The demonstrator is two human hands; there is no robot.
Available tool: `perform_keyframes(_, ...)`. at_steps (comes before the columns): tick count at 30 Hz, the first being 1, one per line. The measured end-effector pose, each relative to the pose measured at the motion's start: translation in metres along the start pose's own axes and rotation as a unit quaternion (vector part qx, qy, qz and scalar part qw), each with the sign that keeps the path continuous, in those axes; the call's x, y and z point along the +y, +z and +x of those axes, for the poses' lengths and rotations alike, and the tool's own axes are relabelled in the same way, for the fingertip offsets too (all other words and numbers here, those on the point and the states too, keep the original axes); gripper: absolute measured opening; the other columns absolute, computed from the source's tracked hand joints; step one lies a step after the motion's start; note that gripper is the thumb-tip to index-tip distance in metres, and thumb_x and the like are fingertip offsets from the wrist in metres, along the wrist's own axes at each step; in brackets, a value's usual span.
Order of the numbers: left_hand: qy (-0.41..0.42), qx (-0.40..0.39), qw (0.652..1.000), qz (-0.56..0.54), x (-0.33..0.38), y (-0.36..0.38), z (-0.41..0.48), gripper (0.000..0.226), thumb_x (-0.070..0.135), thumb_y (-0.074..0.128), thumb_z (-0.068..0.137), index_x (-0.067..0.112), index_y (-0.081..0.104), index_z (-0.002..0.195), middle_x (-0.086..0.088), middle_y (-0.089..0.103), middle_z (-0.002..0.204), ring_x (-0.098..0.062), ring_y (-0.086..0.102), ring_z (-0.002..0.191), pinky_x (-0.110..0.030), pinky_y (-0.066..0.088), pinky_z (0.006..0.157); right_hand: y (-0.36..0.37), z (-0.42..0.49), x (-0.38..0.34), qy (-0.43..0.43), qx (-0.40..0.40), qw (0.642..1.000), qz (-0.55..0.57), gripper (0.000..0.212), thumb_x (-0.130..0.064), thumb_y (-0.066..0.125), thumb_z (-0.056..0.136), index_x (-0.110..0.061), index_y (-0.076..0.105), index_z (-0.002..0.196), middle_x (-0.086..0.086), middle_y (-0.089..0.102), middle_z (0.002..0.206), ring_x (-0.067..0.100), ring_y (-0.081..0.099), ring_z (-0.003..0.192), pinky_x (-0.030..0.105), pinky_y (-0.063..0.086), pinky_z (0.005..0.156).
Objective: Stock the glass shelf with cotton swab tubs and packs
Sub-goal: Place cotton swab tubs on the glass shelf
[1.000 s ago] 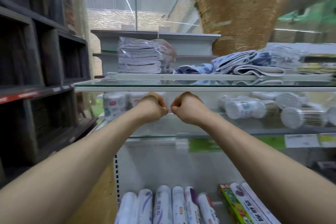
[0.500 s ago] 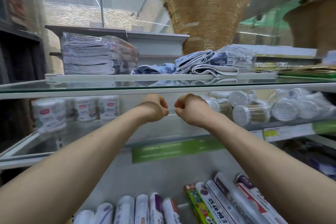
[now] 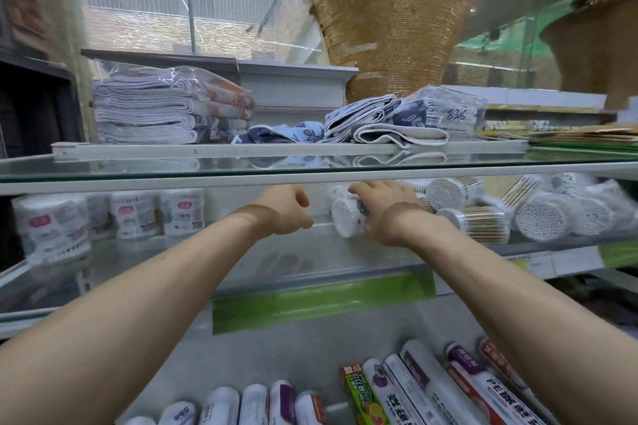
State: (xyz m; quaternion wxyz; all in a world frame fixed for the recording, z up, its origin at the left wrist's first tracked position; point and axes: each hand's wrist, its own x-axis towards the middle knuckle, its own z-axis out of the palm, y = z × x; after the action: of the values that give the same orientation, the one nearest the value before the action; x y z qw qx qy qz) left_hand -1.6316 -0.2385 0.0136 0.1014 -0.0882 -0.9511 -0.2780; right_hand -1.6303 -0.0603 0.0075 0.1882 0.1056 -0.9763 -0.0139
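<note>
1. Status from my end of the feed: my right hand (image 3: 383, 216) has its fingers (image 3: 369, 188) clamped over a clear round plastic tub of white cotton swabs (image 3: 345, 221). The tub is tipped on its side at the middle glass shelf (image 3: 165, 262). I can't tell if it's resting on the glass or just off it.
2. My left hand (image 3: 284, 209) is just beside the tub and not touching it. Its fingers are curled together in a fist, with nothing in it that I can see.
3. Done, as far as I can judge: the left end has a row of upright white labelled tubs (image 3: 134, 214) standing side by side, so that bit looks stocked.
4. Not done: the right end is a messy heap of clear tubs lying on their sides (image 3: 538, 217). Some hold wooden-stick swabs and they're all leaning on each other. I'd say they need standing up or lining up.
5. The tub I'm gripping sits between the row and the heap, right at the heap's left edge.
6. I'd call it roughly halfway. There's no carton of fresh stock in view, so I can't say how much more is coming.
7. Other stuff around: folded grey-and-white towels in clear bags (image 3: 165, 110) on the upper glass shelf (image 3: 103, 167), and white rolls of cling film (image 3: 414, 390) on the bottom shelf.
</note>
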Motion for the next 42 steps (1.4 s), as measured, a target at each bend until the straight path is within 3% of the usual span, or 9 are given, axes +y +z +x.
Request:
perform_keyframes(10,-0.016,0.003,1.000,0.002,-0.008,0.001,0.001,0.042,0.018,0.067,0.086,0.013,0.057,0.126,-0.002,0.055,0.102,-0.019,0.056,0.084,-0.022,0.042,0.057,0.014,0.008,0.008,-0.015,0.014,0.998,-0.053,0.052,-0.018,0.047,0.094,-0.023,0.031,0.143,0.003,0.040,0.144,0.025,0.035,0.134,0.040,0.031,0.107)
perform_keyframes(15,-0.013,0.002,1.000,0.001,-0.012,-0.002,-0.001,0.042,0.018,0.067,0.086,0.013,0.056,0.127,-0.003,0.056,0.109,-0.019,0.054,0.089,-0.026,0.043,0.072,0.011,0.006,0.005,-0.015,0.013,0.999,-0.041,0.053,-0.024,0.053,0.091,-0.023,0.035,0.140,0.007,0.043,0.137,0.029,0.042,0.126,0.038,0.035,0.102)
perform_keyframes(19,-0.009,-0.007,1.000,-0.016,-0.016,-0.006,-0.006,0.048,0.019,0.068,0.086,0.015,0.052,0.131,-0.005,0.056,0.116,-0.020,0.053,0.092,-0.027,0.042,0.076,-0.001,-0.003,-0.007,-0.004,0.003,0.997,0.083,0.067,-0.035,0.060,0.084,-0.027,0.032,0.145,0.008,0.042,0.136,0.030,0.047,0.121,0.036,0.041,0.100)
perform_keyframes(23,0.018,-0.027,0.999,-0.037,-0.020,-0.012,-0.018,0.073,0.022,0.072,0.083,0.021,0.033,0.145,-0.006,0.050,0.125,-0.019,0.052,0.099,-0.025,0.042,0.083,-0.013,-0.005,-0.019,0.030,-0.012,0.954,0.299,0.072,-0.055,0.068,0.072,-0.024,0.049,0.134,0.003,0.060,0.123,0.021,0.057,0.096,0.029,0.045,0.078)
perform_keyframes(25,0.045,-0.030,0.998,-0.044,-0.022,-0.017,-0.028,0.081,0.022,0.074,0.082,0.025,0.027,0.147,-0.004,0.046,0.132,-0.017,0.051,0.105,-0.025,0.042,0.086,-0.015,-0.004,-0.027,0.045,-0.028,0.940,0.338,0.067,-0.060,0.064,0.076,-0.027,0.051,0.133,0.001,0.061,0.122,0.017,0.054,0.089,0.026,0.041,0.070)
perform_keyframes(29,0.084,-0.016,0.994,-0.063,-0.028,-0.027,-0.048,0.064,0.015,0.074,0.081,0.021,0.040,0.135,0.003,0.051,0.121,-0.013,0.053,0.105,-0.022,0.042,0.082,-0.016,0.002,-0.046,0.057,-0.090,0.901,0.420,0.050,-0.064,0.054,0.081,-0.033,0.060,0.120,-0.004,0.064,0.119,0.017,0.060,0.099,0.033,0.048,0.092)
perform_keyframes(35,0.106,0.021,0.994,-0.034,-0.048,-0.045,-0.068,0.045,0.012,0.075,0.077,0.016,0.053,0.117,0.001,0.056,0.108,-0.016,0.057,0.097,-0.024,0.044,0.079,-0.020,0.000,-0.081,0.027,-0.140,0.859,0.492,0.041,-0.056,0.042,0.094,-0.023,0.065,0.094,-0.002,0.063,0.081,0.014,0.053,0.066,0.026,0.046,0.064)
perform_keyframes(38,0.067,0.023,0.997,-0.017,-0.066,-0.054,-0.070,0.040,0.024,0.077,0.076,0.015,0.059,0.110,0.000,0.058,0.104,-0.017,0.058,0.090,-0.028,0.046,0.078,-0.018,0.001,-0.091,0.004,-0.156,0.830,0.535,0.042,-0.055,0.038,0.095,-0.023,0.066,0.098,-0.001,0.068,0.086,0.017,0.062,0.075,0.025,0.049,0.064)
perform_keyframes(42,-0.001,0.012,0.996,-0.089,-0.092,-0.066,-0.077,0.047,0.040,0.076,0.077,0.028,0.056,0.118,0.006,0.065,0.105,-0.013,0.062,0.097,-0.031,0.048,0.093,-0.016,0.000,-0.104,-0.042,-0.157,0.770,0.618,0.023,-0.043,0.051,0.095,-0.025,0.066,0.096,-0.003,0.066,0.090,0.018,0.061,0.088,0.029,0.049,0.075)
